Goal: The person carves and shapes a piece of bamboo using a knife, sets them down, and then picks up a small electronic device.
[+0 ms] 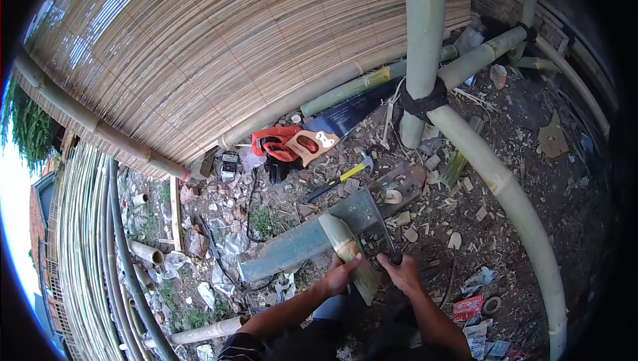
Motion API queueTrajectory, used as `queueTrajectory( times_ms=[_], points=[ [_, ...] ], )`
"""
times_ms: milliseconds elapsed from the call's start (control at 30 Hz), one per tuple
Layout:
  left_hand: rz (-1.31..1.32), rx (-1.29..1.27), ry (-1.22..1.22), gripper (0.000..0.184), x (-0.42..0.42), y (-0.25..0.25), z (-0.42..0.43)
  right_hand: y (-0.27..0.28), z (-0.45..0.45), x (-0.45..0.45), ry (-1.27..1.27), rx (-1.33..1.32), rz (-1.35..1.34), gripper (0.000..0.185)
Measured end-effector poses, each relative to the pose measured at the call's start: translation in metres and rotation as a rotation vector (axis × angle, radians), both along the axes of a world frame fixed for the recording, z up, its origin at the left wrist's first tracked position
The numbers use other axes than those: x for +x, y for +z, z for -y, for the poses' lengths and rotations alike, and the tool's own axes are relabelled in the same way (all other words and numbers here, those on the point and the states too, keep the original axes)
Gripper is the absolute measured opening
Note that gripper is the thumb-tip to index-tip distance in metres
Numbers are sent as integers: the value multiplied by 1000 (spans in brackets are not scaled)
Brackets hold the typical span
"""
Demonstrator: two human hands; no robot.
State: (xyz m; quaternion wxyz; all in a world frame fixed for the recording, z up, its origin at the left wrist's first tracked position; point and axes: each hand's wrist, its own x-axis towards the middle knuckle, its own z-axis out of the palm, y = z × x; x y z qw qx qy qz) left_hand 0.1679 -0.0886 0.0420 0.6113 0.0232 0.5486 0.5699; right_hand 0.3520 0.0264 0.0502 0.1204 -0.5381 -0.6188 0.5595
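My left hand (341, 274) is closed round the lower part of a short split bamboo piece (337, 233). The piece's upper end lies over a weathered green board (299, 239) on the ground. In my right hand (400, 273) is the dark handle of a long-bladed knife (379, 220). Its blade points up and away across the board, just right of the bamboo and apart from it. Wood chips lie around the board's right end.
Beyond the board lie a yellow-handled hammer (345, 175), a handsaw (318, 145) and a red-and-black bag (276, 148). A lashed bamboo frame (498, 175) stands at right. A bamboo-slat screen (252, 42) spans the back; bamboo poles (86, 248) line the left.
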Motion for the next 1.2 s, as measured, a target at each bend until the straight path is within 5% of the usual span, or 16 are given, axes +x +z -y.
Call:
queueTrajectory(
  times_ms=[200, 300, 433, 700, 867, 1033, 1133, 1200],
  points=[
    [-156, -240, -31, 67, 5, 14, -18, 12, 0, 2, 61, -3, 138, 58],
    [-263, -61, 12, 67, 5, -29, -11, 10, 1, 0, 69, 26, 138, 58],
    [-187, -15, 15, 62, 4, -23, -7, -1, 3, 1, 19, 78, 112, 73],
    [-55, -25, -265, 76, -36, -2, -4, 29, -3, -18, 134, 175, 107, 60],
    [-19, -67, -306, 61, -49, 5, -10, 47, -15, -35, 227, 227, 67, 51],
    [-28, -70, -351, 51, -55, 12, -17, 70, -32, -54, 277, 333, -258, 49],
    [-76, -70, -347, 45, -49, 25, -22, 18, -38, -60, 442, 308, 77, 50],
    [-122, -62, -349, 41, -51, 21, -30, 18, -51, -61, 421, 330, 30, 50]
  ],
)
